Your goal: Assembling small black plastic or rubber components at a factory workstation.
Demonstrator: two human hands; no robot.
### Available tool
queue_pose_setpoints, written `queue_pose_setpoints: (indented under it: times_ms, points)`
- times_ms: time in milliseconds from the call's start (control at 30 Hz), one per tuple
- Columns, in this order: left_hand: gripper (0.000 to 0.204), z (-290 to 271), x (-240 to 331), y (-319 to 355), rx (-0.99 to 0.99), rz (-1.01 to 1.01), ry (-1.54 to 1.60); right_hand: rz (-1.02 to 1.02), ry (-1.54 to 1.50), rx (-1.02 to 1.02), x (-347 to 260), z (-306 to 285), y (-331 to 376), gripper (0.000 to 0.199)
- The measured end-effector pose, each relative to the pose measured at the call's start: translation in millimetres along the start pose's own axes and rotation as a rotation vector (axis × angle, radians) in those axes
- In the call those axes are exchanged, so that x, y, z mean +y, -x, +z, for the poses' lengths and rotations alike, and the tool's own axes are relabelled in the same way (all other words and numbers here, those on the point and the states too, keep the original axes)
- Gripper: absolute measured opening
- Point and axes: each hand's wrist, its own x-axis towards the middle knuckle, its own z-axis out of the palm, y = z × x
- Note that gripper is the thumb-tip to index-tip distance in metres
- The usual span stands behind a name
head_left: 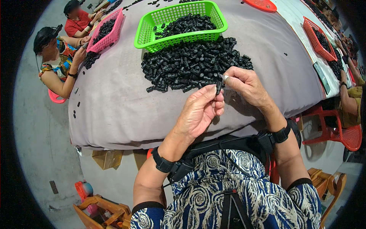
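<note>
My left hand (200,108) pinches a small black cylindrical plastic part (219,88) upright between thumb and fingers. Right beside it, my right hand (248,84) is closed, thumb against forefinger, at the part's upper end. Whatever lies between those right fingertips is too small to make out. Just beyond both hands spreads a heap of similar black parts (183,68) on the grey cloth. A green plastic basket (152,46) stands at the heap's far side, with more black parts inside.
Grey cloth covers the table (110,110). At the left, two people handle parts by a pink basket (119,26). On the right are a red basket (320,49), a phone (321,78) and a red chair (349,138). A red tray (263,4) lies at the far edge.
</note>
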Motion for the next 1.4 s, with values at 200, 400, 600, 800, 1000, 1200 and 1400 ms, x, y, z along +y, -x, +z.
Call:
queue_pose_setpoints:
  times_ms: [200,400,600,800,1000,1200,1400]
  points:
    - [0.014,0,0,0,0.036,0.026,0.003,0.103,-0.271,-0.016,-17,9,3,0.011]
    - [0.014,-6,-3,-1,0.052,0.024,-0.005,0.12,-0.303,-0.034,-10,20,3,0.012]
    - [0.011,-9,-3,-2,0.042,0.004,0.014,0.104,-0.173,0.023,-4,22,3,0.013]
    - [0.013,-10,-4,-4,0.039,-0.028,0.016,0.217,-0.275,0.023,-9,20,5,0.018]
    - [0.014,-8,-4,-4,0.074,0.002,0.02,0.168,-0.286,-0.049,-16,19,4,0.015]
    - [0.022,-18,-2,-4,0.064,-0.033,-0.084,0.211,-0.07,0.072,-21,6,-3,0.009]
    - [0.022,-26,4,-6,0.074,-0.023,-0.057,0.139,0.387,0.101,-25,-15,-26,0.017]
